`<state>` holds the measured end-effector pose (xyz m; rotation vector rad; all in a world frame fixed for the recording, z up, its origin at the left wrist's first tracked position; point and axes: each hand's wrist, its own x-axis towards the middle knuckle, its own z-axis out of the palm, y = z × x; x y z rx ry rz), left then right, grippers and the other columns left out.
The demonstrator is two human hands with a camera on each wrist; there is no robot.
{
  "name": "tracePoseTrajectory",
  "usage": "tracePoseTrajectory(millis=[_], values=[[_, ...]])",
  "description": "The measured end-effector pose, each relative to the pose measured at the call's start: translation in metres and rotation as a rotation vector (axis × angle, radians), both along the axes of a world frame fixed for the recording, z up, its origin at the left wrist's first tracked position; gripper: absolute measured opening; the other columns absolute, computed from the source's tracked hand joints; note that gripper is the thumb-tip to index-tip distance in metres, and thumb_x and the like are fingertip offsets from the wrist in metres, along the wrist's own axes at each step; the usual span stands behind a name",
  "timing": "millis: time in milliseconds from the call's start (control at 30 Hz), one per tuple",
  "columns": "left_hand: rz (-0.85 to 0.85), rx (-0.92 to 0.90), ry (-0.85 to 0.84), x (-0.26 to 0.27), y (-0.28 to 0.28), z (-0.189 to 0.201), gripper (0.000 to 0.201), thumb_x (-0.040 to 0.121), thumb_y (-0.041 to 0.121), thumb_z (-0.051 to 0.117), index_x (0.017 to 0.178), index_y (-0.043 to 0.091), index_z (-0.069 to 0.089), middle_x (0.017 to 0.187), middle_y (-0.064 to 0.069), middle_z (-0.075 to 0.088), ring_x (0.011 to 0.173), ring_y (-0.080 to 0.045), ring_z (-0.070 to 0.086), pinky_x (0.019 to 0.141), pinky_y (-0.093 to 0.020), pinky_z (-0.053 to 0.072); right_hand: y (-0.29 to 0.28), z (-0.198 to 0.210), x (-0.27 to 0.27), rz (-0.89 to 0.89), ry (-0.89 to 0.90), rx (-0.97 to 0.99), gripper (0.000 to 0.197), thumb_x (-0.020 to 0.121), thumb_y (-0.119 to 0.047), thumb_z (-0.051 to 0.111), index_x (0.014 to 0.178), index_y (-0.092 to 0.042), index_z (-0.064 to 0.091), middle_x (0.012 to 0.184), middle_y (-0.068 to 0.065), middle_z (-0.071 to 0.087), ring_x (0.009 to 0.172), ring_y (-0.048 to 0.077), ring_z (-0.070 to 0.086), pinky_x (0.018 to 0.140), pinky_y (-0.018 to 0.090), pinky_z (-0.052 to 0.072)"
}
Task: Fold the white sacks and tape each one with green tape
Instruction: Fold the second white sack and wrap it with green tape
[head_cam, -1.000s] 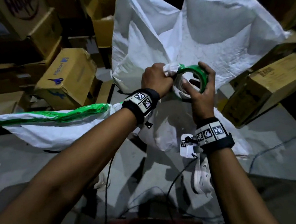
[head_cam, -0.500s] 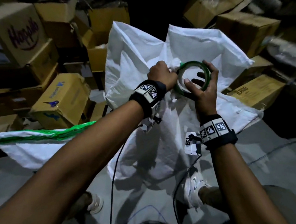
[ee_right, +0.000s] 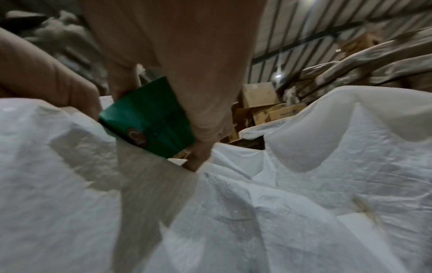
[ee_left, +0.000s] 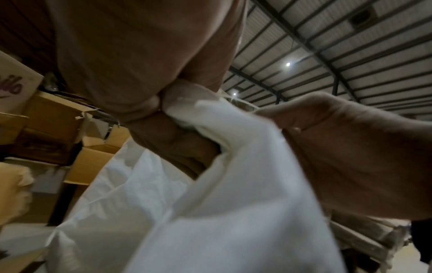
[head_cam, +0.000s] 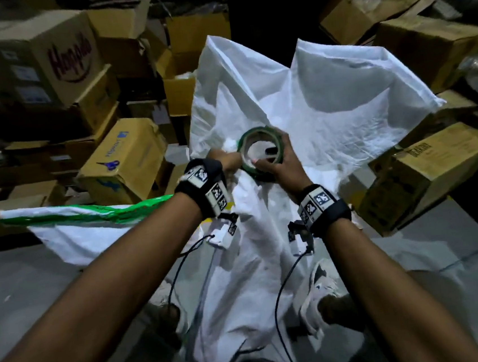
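Note:
A large white sack point(head_cam: 327, 106) hangs crumpled in front of me, its lower part draped down between my arms. My left hand point(head_cam: 226, 160) grips a bunched fold of that sack point(ee_left: 233, 184), fingers curled tight round the cloth. My right hand point(head_cam: 277, 162) holds a roll of green tape point(head_cam: 261, 149) right beside it, fingers round the rim; the green roll point(ee_right: 149, 120) shows in the right wrist view against the sack point(ee_right: 280, 203). A second white sack point(head_cam: 69, 237) wrapped along its top with green tape lies at the left.
Cardboard boxes point(head_cam: 123, 160) are stacked at the left and back, with blue scissors point(head_cam: 109, 165) on one. More boxes point(head_cam: 429, 178) stand at the right. Grey floor point(head_cam: 37, 290) lies below, my shoes point(head_cam: 321, 299) and cables point(head_cam: 280, 309) near the bottom.
The view has tilted up and the sack sits lower and farther. Both hands keep their holds; the tape roll has swung over close against my left hand.

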<state>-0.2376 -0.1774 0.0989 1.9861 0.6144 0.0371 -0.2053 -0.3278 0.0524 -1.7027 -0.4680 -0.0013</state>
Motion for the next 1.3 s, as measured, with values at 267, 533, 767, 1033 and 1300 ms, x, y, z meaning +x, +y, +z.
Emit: tracePoseTrajectory(millis=[267,533,767,1033,1300], values=[[0.318,-0.022,-0.008,0.001,0.077,-0.095,0.028,0.077,0.027,0.072,0.097,0.008,0.072,0.102,-0.014,0.073,0.099,-0.031,0.069,0.081,-0.038,0.055,0.071,-0.090,0.003,0.065,-0.086,-0.133,0.086,0.081,-0.053,0.075,0.151,-0.030,0.030,0.139,-0.017,0.043,0.131,0.019,0.043,0.107,0.043,0.043],[0.359,-0.073,-0.132,0.019,0.158,-0.132,0.039,0.064,0.019,0.088,0.099,0.008,0.074,0.093,-0.002,0.075,0.086,-0.018,0.069,0.071,-0.036,0.055,0.160,-0.144,0.043,0.164,0.109,0.063,0.071,0.091,-0.034,0.073,0.145,-0.051,0.031,0.147,-0.016,0.037,0.131,0.024,0.049,0.080,0.054,0.060],[0.207,-0.126,-0.102,0.027,0.203,-0.153,0.043,0.059,0.040,0.077,0.091,0.010,0.076,0.081,-0.003,0.072,0.079,-0.023,0.068,0.066,-0.039,0.059,0.200,-0.176,0.076,0.247,0.320,0.106,0.065,0.095,-0.029,0.068,0.146,-0.050,0.032,0.147,0.004,0.045,0.128,0.036,0.053,0.078,0.055,0.060],[0.477,0.199,-0.085,0.037,0.196,-0.172,0.061,0.087,0.070,0.059,0.075,0.011,0.067,0.079,-0.011,0.068,0.082,-0.033,0.061,0.068,-0.035,0.042,0.229,-0.181,0.063,0.271,0.341,0.054,0.083,0.081,-0.016,0.066,0.144,-0.056,0.031,0.147,0.005,0.038,0.134,0.033,0.044,0.092,0.060,0.053],[0.556,0.142,-0.074,0.039,0.192,-0.178,0.059,0.095,0.060,0.054,0.066,0.009,0.059,0.078,-0.018,0.061,0.081,-0.036,0.056,0.071,-0.038,0.039,0.218,-0.174,0.063,0.286,0.214,-0.084,0.086,0.070,-0.024,0.057,0.144,-0.059,0.029,0.144,-0.018,0.043,0.129,0.035,0.042,0.097,0.062,0.047]])
